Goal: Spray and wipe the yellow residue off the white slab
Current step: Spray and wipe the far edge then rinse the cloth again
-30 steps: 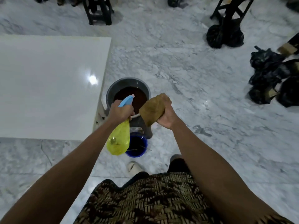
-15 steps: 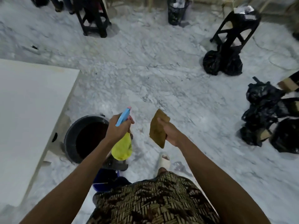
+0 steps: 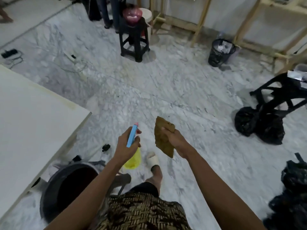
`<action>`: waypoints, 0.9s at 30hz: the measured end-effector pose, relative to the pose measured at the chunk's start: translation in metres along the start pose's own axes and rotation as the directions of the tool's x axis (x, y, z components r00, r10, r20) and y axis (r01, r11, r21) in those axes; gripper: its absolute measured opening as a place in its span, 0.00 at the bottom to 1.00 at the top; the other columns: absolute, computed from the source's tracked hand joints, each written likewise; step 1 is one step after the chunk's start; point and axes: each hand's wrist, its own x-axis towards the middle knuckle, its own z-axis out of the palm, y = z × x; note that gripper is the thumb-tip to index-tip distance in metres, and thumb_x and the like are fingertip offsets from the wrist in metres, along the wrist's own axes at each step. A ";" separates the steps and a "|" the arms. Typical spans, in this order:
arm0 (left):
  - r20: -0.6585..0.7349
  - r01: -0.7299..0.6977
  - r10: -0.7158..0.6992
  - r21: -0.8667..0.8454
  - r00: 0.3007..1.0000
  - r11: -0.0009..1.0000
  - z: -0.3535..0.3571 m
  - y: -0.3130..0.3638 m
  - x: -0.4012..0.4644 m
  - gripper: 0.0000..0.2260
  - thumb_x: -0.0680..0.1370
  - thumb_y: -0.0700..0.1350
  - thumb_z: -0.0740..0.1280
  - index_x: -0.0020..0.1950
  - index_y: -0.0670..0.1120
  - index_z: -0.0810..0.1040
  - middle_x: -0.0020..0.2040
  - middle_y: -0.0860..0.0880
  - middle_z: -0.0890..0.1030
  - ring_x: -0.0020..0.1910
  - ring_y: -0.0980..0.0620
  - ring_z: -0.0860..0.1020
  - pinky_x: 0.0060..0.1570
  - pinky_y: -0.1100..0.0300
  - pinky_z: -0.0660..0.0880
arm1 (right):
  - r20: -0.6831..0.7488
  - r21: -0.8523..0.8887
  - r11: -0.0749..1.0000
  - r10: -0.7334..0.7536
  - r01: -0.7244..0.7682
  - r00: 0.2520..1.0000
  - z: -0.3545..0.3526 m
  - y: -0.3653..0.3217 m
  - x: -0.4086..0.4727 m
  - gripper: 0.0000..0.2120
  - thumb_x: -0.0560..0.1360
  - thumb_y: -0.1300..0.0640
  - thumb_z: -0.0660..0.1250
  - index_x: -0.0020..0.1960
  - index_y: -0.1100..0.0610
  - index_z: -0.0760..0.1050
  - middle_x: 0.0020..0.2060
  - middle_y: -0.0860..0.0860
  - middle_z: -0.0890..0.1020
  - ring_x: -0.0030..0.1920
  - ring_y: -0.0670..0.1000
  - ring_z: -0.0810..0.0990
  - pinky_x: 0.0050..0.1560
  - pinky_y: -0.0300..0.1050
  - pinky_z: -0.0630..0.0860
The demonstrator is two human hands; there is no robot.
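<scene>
The white slab (image 3: 29,123) lies at the left, raised off the marble floor, with a faint yellowish streak (image 3: 66,102) along its far edge. My left hand (image 3: 126,146) grips a yellow spray bottle (image 3: 133,160) with a blue trigger head, held over the floor to the right of the slab. Beside it, my right hand (image 3: 177,141) holds a brown folded cloth (image 3: 163,136), which hangs down from the fingers. Both hands are off the slab.
A dark bucket (image 3: 66,185) stands by the slab's near corner. Ahead are a black stool (image 3: 133,40) with a pink bowl, a black waste basket (image 3: 220,51) and wooden frames. Black bags (image 3: 259,125) and a black chair sit at right. Cables lie at far left.
The view has swung up and right; the slab and bucket slid to the left and down. Both hands moved away from the bucket, still holding bottle and cloth.
</scene>
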 end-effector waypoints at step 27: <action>-0.677 0.276 -0.315 -0.169 0.665 0.946 -0.117 -0.010 0.439 0.12 0.75 0.42 0.65 0.57 0.45 0.78 0.52 0.41 0.83 0.38 0.56 0.86 0.41 0.71 0.79 | 0.649 -0.507 0.799 0.106 0.324 0.753 0.153 -0.428 0.450 0.19 0.81 0.51 0.64 0.68 0.58 0.73 0.56 0.51 0.80 0.50 0.48 0.79 0.42 0.35 0.77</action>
